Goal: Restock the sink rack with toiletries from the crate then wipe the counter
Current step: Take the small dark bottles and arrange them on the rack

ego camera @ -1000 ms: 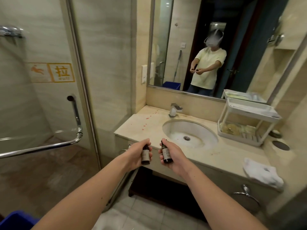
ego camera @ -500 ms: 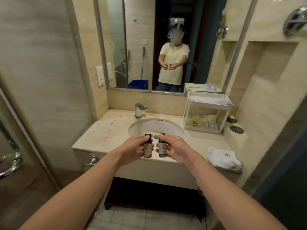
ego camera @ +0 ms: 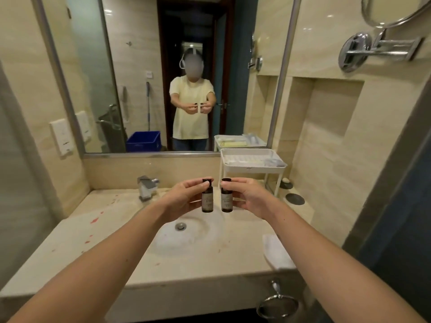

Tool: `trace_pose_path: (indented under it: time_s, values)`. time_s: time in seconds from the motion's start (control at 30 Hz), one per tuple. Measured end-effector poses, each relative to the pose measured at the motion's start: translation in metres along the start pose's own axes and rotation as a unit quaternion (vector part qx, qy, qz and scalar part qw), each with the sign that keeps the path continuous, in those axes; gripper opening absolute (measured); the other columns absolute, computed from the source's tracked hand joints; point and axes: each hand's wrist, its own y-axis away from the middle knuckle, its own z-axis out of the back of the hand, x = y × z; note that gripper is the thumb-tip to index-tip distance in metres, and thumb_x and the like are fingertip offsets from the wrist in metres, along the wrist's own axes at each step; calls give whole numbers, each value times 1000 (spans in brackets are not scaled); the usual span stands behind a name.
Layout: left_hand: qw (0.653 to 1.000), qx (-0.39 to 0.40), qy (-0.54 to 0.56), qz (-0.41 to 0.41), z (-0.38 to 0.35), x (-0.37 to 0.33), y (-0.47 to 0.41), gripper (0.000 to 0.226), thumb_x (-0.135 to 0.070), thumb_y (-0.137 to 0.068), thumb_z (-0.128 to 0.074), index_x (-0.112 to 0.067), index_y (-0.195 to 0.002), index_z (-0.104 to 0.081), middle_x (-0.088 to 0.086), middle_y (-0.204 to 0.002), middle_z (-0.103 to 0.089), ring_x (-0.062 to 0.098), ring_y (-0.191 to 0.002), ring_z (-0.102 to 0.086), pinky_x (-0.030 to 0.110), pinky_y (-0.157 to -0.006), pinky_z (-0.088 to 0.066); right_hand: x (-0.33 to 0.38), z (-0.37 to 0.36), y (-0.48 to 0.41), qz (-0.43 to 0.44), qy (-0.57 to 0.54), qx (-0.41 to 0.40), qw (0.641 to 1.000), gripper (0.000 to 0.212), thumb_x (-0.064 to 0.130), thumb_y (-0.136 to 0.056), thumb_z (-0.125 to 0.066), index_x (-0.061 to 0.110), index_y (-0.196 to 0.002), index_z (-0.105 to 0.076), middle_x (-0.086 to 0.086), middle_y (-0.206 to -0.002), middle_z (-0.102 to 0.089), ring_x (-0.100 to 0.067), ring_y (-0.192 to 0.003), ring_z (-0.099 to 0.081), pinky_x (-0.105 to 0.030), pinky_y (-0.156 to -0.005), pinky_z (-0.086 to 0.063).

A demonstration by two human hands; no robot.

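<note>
**Two bottles held over the sink**

A small dark bottle is pinched upright in the left hand. A second bottle is pinched the same way in the right hand. Both are held side by side, not touching, above the basin at mid-counter. The white rack is set at the counter's back right corner and a towel at its front right edge. Red spots are seen along its left side.

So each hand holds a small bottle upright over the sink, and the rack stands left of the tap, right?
No. The head view shows the rack right of the tap, not left. The rest holds: left hand holds the left bottle, right hand the right bottle, both upright over the sink.
</note>
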Motion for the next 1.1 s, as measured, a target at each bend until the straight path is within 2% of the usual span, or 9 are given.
trace_pose_path:
  time_s: [0.2, 0.37, 0.47, 0.63, 0.73, 0.83, 0.93, 1.1]
  values:
    - [995, 48, -81, -42, 17, -44, -76, 23, -22, -95, -58, -24, -115, -69, 1, -111, -73, 14, -103, -69, 21, -75, -56, 33, 28, -59, 27, 29, -29, 999, 45, 25, -71, -86, 16, -113, -72, -3, -108, -75, -23, -109, -67, -39, -94, -53]
    - [985, 52, -147, -75, 29, -69, -128, 23, -22, -92, -63, -24, -113, -71, -2, -106, -74, 11, -98, -70, 18, -69, -56, 57, 47, -96, 38, 63, -53, 996, 30, 28, -74, -83, 24, -103, -77, 3, -105, -75, -17, -108, -67, -46, -104, -42]
    - [980, 46, -170, -92, 34, -81, -158, 27, -23, -88, -68, -21, -115, -70, -3, -105, -75, 11, -98, -70, 20, -70, -56, 70, 59, -115, 30, 88, -58, 994, 28, 28, -75, -82, 26, -103, -77, 7, -104, -75, -9, -104, -68, -45, -105, -38]
    - [970, 53, -214, -107, 37, -94, -211, 25, -22, -88, -69, -21, -113, -70, -1, -106, -74, 13, -100, -70, 23, -75, -58, 85, 86, -160, 19, 114, -56, 992, 34, 23, -75, -83, 20, -108, -74, 5, -104, -75, -11, -105, -67, -43, -107, -37]
    - [964, 46, -238, -109, 38, -100, -246, 19, -21, -89, -68, -27, -106, -71, 1, -106, -74, 16, -102, -69, 27, -83, -58, 94, 104, -192, 26, 129, -49, 990, 30, 21, -77, -81, 21, -106, -74, 4, -102, -76, -14, -104, -66, -41, -102, -40]
    - [960, 41, -255, -112, 40, -104, -284, 20, -18, -91, -66, -27, -108, -70, 1, -104, -74, 19, -103, -68, 29, -89, -56, 101, 124, -227, 34, 140, -38, 989, 26, 22, -76, -82, 25, -101, -77, 2, -102, -75, -18, -106, -63, -34, -88, -45]
    - [955, 26, -274, -108, 42, -104, -320, 21, -19, -92, -65, -28, -111, -69, -5, -101, -74, 13, -99, -68, 19, -78, -55, 105, 142, -266, 38, 144, -22, 989, 20, 22, -76, -81, 28, -95, -78, 3, -98, -75, -16, -100, -62, -30, -79, -43]
    - [951, -15, -296, -88, 53, -94, -379, 24, -19, -91, -67, -27, -114, -68, -8, -101, -73, 4, -94, -67, 12, -72, -50, 101, 165, -333, 20, 147, 5, 989, 22, 17, -77, -80, 30, -96, -77, 4, -95, -77, -14, -97, -69, -29, -77, -45]
